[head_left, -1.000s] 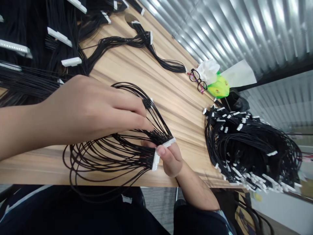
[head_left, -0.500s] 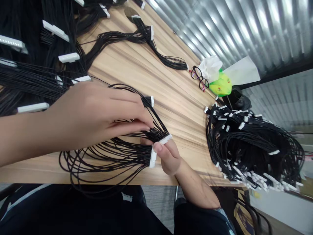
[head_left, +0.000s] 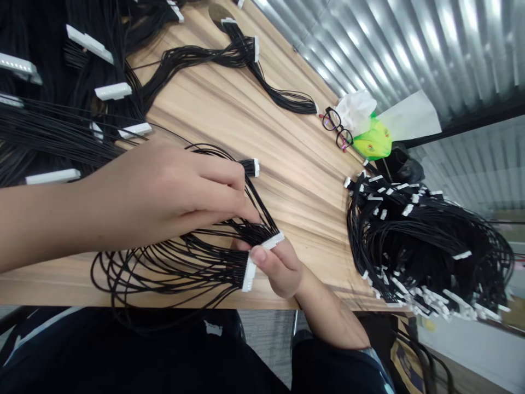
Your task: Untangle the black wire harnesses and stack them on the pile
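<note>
A looped harness of thin black wires point(head_left: 172, 271) ends in two white connectors, an upper one point(head_left: 273, 241) and a lower one point(head_left: 248, 273), which meet at an angle. Closed around them is my right hand point(head_left: 283, 268), its thumb pressed where the two connectors meet and its other fingers partly hidden behind the wires. From the left, my left hand point(head_left: 176, 189) reaches over the loop with its back up. Its fingers and thumb pinch at the wires just behind the upper connector. How many wires lie between the fingertips is hidden.
Black wire bundles with white connectors point(head_left: 112, 91) cover the left of the wooden table point(head_left: 303, 191). One bundle point(head_left: 270, 93) stretches along the back. Glasses point(head_left: 337, 128), a green package point(head_left: 374, 139) and a big harness pile point(head_left: 426, 235) are at the right. Corrugated metal point(head_left: 389, 49) stands behind.
Both connectors have shifted slightly left and down with my right hand. My left fingertips have moved a little and stay at the wires behind the upper connector.
</note>
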